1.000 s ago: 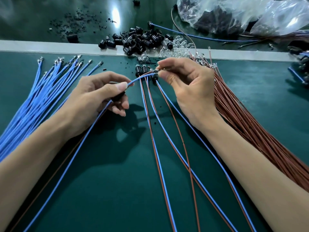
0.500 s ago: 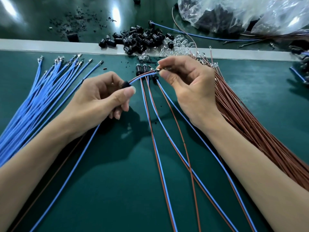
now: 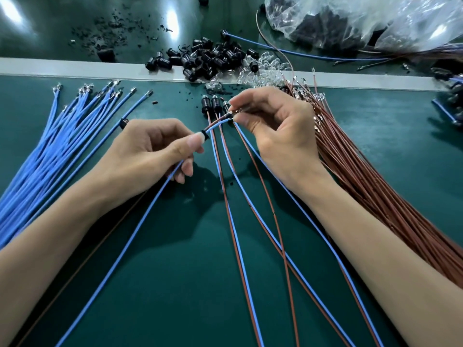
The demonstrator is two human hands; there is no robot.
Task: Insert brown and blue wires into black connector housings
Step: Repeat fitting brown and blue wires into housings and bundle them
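My left hand pinches a small black connector housing between thumb and forefinger, with a blue wire and a brown wire running through it. My right hand pinches the metal-tipped ends of that wire pair just beyond the housing. Three finished black housings with wire pairs lie on the green mat behind my hands.
A fan of loose blue wires lies at the left, a bundle of brown wires at the right. A pile of black housings and clear parts sits on the white strip. A plastic bag lies far right.
My left hand has slid the black housing along the wire pair toward my right hand. The right hand has kept its pinch on the wire ends.
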